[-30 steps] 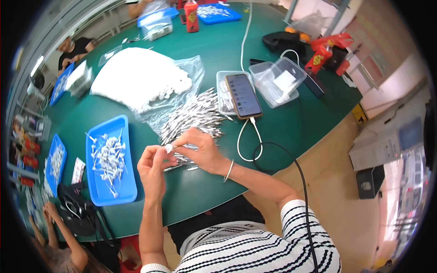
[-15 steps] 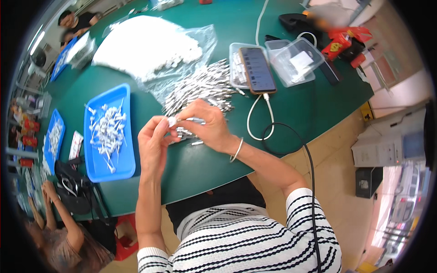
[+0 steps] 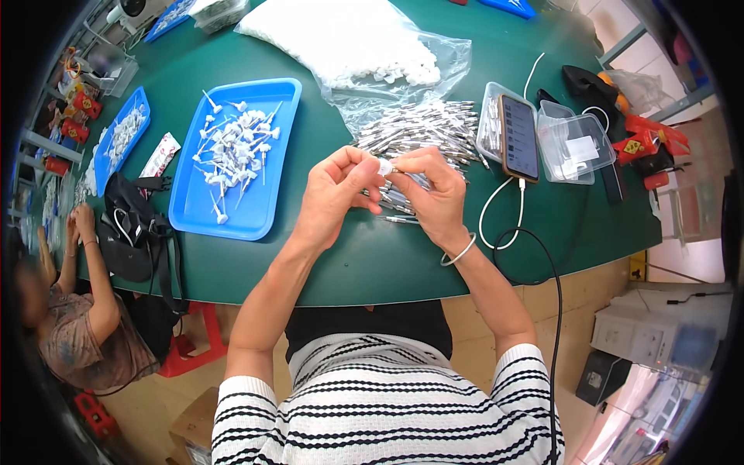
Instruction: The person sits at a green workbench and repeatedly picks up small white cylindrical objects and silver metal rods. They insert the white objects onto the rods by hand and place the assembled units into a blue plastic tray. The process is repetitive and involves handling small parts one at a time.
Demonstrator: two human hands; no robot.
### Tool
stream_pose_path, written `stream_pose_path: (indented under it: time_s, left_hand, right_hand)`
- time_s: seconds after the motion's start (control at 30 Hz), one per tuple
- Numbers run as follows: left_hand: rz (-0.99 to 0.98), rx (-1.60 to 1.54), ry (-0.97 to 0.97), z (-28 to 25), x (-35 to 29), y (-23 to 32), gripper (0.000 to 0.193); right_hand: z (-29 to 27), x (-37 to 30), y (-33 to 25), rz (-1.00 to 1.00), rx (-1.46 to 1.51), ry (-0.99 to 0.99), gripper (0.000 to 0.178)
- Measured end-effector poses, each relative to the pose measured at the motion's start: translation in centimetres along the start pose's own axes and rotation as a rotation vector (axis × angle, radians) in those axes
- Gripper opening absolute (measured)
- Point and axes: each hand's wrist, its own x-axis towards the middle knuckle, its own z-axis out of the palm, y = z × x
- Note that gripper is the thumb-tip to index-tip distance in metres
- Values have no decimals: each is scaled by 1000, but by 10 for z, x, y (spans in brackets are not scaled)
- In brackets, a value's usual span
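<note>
Left hand [image 3: 332, 194] is pinching a small white piece [image 3: 384, 167] at its fingertips; right hand [image 3: 438, 200] is obscuring one edge, grip indeterminable.

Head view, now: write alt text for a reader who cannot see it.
A person's bare left hand and bare right hand meet at a small round white part above a green table. Beyond them lie a heap of slim silver-and-white rods and a clear plastic bag with white pieces; to the left, a shallow blue tray holds white-headed stems.
</note>
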Motion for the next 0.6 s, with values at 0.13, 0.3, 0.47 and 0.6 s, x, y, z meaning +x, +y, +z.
stream_pose_path:
  time_s: [0.13,0.3,0.47,0.6]
  left_hand:
    - [0,6,5,1,1,2,19]
    - [-14,-10,5,0,1,2,15]
    - [-32,-53,2,-3,2,1,14]
    - [-31,-90,9,-1,1,-1,13]
  right_hand:
    - [-1,0,1,-7,-20,-6,17]
    - [0,-1,3,9,25,4,18]
    - [0,-3,4,67,78,-12,17]
    - [0,-4,3,172,162,-18,16]
